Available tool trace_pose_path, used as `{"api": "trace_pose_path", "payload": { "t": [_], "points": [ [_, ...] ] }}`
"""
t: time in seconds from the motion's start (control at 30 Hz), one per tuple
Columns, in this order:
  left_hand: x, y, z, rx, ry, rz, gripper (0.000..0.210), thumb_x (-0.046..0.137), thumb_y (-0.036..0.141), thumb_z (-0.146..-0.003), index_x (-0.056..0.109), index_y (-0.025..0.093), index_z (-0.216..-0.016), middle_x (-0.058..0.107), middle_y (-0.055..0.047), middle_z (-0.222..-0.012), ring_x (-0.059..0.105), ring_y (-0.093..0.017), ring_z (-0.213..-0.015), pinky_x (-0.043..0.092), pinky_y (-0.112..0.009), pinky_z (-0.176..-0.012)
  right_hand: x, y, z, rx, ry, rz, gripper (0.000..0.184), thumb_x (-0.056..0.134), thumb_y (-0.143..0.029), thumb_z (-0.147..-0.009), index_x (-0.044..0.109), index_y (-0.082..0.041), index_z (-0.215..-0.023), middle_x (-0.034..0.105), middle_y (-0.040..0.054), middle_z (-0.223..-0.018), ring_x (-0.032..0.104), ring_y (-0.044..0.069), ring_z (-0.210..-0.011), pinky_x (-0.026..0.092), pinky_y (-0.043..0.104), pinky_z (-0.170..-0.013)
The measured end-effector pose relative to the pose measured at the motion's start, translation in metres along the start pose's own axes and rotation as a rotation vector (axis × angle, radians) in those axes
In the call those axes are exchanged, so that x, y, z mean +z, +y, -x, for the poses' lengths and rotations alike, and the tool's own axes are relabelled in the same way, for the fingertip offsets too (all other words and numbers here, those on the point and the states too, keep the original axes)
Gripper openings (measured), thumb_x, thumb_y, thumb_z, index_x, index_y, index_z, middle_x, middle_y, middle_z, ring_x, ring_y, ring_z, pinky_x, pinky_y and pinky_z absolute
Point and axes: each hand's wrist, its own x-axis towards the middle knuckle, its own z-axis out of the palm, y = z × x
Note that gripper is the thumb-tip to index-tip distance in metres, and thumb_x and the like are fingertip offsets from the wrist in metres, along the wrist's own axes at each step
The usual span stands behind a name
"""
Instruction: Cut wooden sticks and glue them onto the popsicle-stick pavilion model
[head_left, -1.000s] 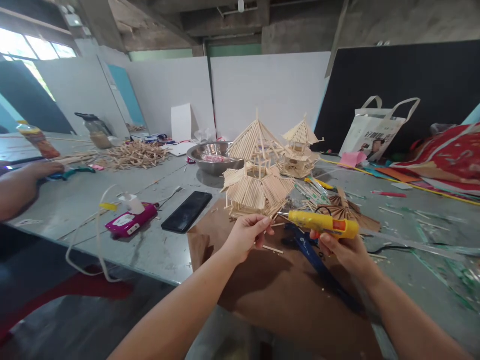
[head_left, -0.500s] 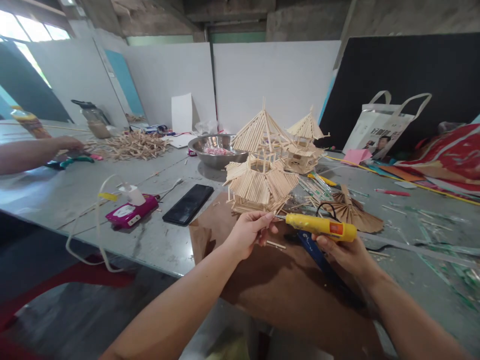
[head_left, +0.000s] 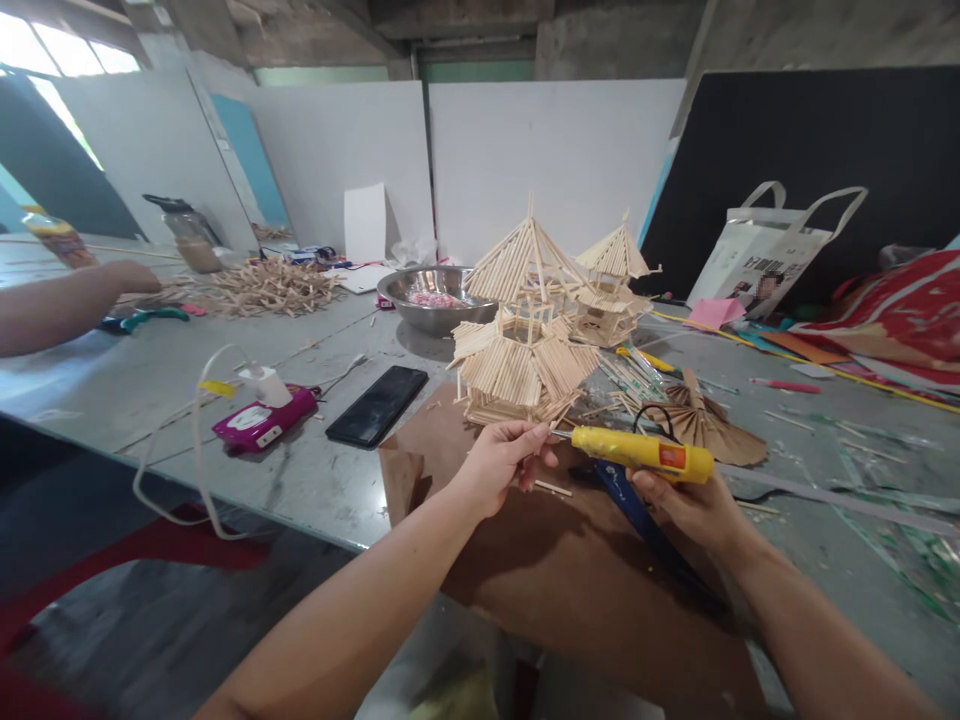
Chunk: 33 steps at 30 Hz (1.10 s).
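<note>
My right hand (head_left: 694,515) is wrapped round a yellow straight hot glue gun (head_left: 630,452) with an orange-red switch and a thin metal nozzle pointing left. At that nozzle, the fingers of my left hand (head_left: 502,460) are pinched together; what they hold, if anything, is too small to make out. Just beyond stands a pavilion model of thin wooden sticks (head_left: 529,365), its pointed roof raised on posts. A smaller stick pavilion (head_left: 611,285) is behind it to the right. Below my hands, blue-handled scissors (head_left: 622,500) and a loose stick (head_left: 553,488) lie on brown paper (head_left: 540,580).
A steel bowl (head_left: 431,318) sits behind the model. Leftward are a phone (head_left: 377,405), a purple power strip (head_left: 262,420) with a white cable, and a pile of sticks (head_left: 270,288) near another person's arm (head_left: 67,305). A folded paper fan (head_left: 701,420) and plastic scraps lie rightward.
Both of my hands and the glue gun hold nearly the same position. The other person's hand at the left has shifted slightly. The view has moved a little.
</note>
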Motion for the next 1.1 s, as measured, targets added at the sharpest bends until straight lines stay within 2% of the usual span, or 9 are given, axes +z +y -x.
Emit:
{"api": "trace_pose_path", "payload": {
  "t": [0.43, 0.77, 1.1],
  "points": [
    [0.001, 0.001, 0.001, 0.011, 0.003, -0.01, 0.03, 0.059, 0.041, -0.064, 0.058, 0.011, -0.068, 0.058, 0.0, -0.053, 0.038, -0.003, -0.03, 0.023, -0.017, -0.03, -0.001, 0.001, -0.001, -0.051, 0.023, 0.046, 0.024, 0.053, -0.037, -0.071, 0.062, -0.019, -0.085, 0.064, 0.0043, -0.076, 0.059, 0.016, -0.063, 0.05, 0.025, -0.055],
    [0.0, 0.001, 0.001, 0.009, -0.002, 0.007, 0.026, 0.06, 0.038, -0.064, 0.058, 0.012, -0.068, 0.058, 0.0, -0.054, 0.038, -0.003, -0.03, 0.024, -0.017, -0.029, -0.002, 0.009, 0.003, -0.034, 0.069, 0.114, 0.023, 0.053, -0.038, -0.071, 0.06, -0.017, -0.064, 0.057, 0.0011, -0.054, 0.052, 0.012, -0.048, 0.045, 0.022, -0.045],
    [0.0, 0.001, 0.001, 0.004, 0.001, 0.01, 0.027, 0.059, 0.038, -0.065, 0.058, 0.012, -0.068, 0.058, 0.0, -0.053, 0.038, -0.003, -0.029, 0.024, -0.017, -0.029, -0.002, -0.003, 0.0, -0.071, -0.003, 0.082, 0.024, 0.052, -0.037, -0.072, 0.062, -0.019, -0.083, 0.063, 0.004, -0.074, 0.058, 0.017, -0.062, 0.049, 0.025, -0.053]
  ]
}}
